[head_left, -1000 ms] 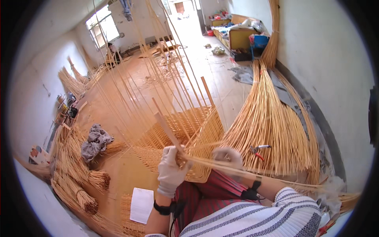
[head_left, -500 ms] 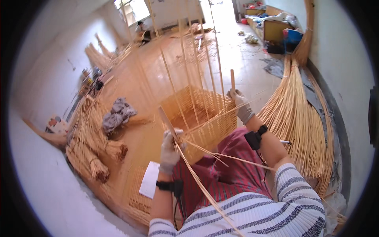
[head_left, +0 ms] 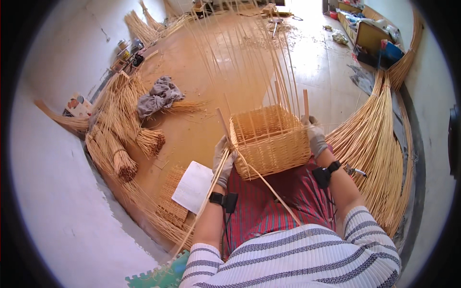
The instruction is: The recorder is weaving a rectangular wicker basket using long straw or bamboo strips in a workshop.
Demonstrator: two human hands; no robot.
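A woven rattan basket [head_left: 269, 153] with tall upright canes rests over my red striped lap cloth [head_left: 269, 211]. My gloved left hand [head_left: 224, 158] is closed at its near left corner, on a wooden stake [head_left: 221, 118] and loose pale strands [head_left: 206, 199] that trail down toward me. My gloved right hand [head_left: 314, 132] grips the basket's right corner, beside another upright stake [head_left: 305, 103]; some of those fingertips are hidden.
Cane bundles lie at right [head_left: 370, 144] and left [head_left: 115, 149], with a grey cloth [head_left: 158, 98] among the left ones. Near my left are a white sheet [head_left: 192, 185], a flat woven piece [head_left: 170, 201] and green mats [head_left: 158, 271]. A box bench [head_left: 370, 43] stands far right.
My right hand has moved from the near strands up to the basket's right corner. The basket has turned more level and square to me, and the view has shifted.
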